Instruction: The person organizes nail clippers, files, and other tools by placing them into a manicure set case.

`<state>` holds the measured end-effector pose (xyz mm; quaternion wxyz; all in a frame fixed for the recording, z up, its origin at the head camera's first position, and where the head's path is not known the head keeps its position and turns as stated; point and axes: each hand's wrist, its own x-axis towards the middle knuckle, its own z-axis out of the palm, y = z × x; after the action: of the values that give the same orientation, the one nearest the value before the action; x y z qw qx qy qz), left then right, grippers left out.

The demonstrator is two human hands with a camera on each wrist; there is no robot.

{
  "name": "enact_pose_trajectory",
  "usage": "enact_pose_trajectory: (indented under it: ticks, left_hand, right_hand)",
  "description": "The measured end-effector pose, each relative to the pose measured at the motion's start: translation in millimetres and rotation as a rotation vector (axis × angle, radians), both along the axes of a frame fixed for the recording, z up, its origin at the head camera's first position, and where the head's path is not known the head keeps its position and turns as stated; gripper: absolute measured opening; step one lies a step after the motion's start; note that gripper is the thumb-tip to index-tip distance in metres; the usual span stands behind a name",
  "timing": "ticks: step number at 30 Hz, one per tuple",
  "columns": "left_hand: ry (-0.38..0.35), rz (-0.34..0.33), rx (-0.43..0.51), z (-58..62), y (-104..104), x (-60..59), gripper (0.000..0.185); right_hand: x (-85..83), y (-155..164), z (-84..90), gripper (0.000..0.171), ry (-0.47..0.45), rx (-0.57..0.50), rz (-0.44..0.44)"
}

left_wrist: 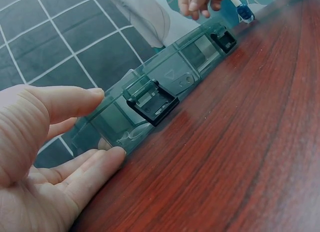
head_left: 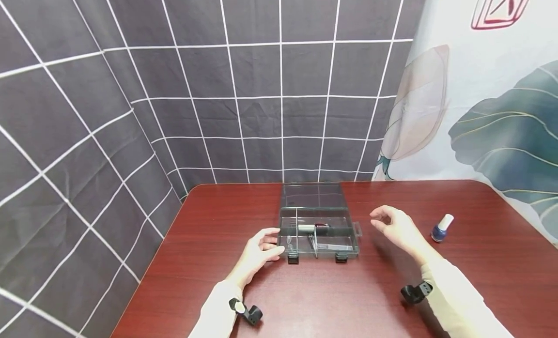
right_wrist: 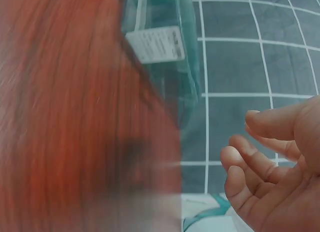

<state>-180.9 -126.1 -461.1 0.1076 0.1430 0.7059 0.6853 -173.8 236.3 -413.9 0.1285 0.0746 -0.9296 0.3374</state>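
Note:
A clear grey plastic compartment box (head_left: 334,254) lies on the table with its lid (head_left: 311,196) swung back. My left hand (head_left: 257,253) holds its left end, with thumb and fingers around the near corner; the left wrist view shows them beside a black latch (left_wrist: 155,105). Inside are a tube with a dark cap (head_left: 321,227), small clear pieces, a thin metal tool and a clear strip (head_left: 334,247). My right hand (head_left: 397,226) hovers right of the box, fingers loosely bent, holding nothing. Farther right, a blue nail polish bottle (head_left: 439,233) with a white cap stands tilted in view.
The red-brown wooden table (head_left: 209,217) ends just behind the box's lid. Behind it hangs a dark grey cloth (head_left: 257,71) with white grid lines, and a leaf-patterned curtain (head_left: 436,100) is at the right. A white label (right_wrist: 156,45) shows on the box in the right wrist view.

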Motion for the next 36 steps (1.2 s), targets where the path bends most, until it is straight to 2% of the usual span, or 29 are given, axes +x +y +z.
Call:
enact_pose_trajectory:
  ticks: [15,21,26,29,36]
  left_hand:
    - [0.002,-0.002,-0.013,1.5,-1,1.3,0.054]
    - [0.003,-0.003,-0.018,1.0,0,0.6,0.055]
    - [0.002,-0.004,-0.013,2.3,-1,0.7,0.055]
    - [-0.002,-0.004,-0.010,3.1,-1,1.1,0.055]
    - [0.002,-0.004,-0.017,3.6,0,2.8,0.055]
  right_hand:
    - [26.7,40,-3.8,0.012,0.022,0.011,-0.099]
    - [41.2,59,-5.3,0.014,0.002,0.039,-0.196]
    - [50.4,78,-6.4,0.020,-0.013,0.008,-0.282]
    - [54.4,87,-6.7,0.026,-0.049,-0.023,-0.348]
    - [55.3,101,-10.0,0.033,-0.212,-0.077,-0.476]
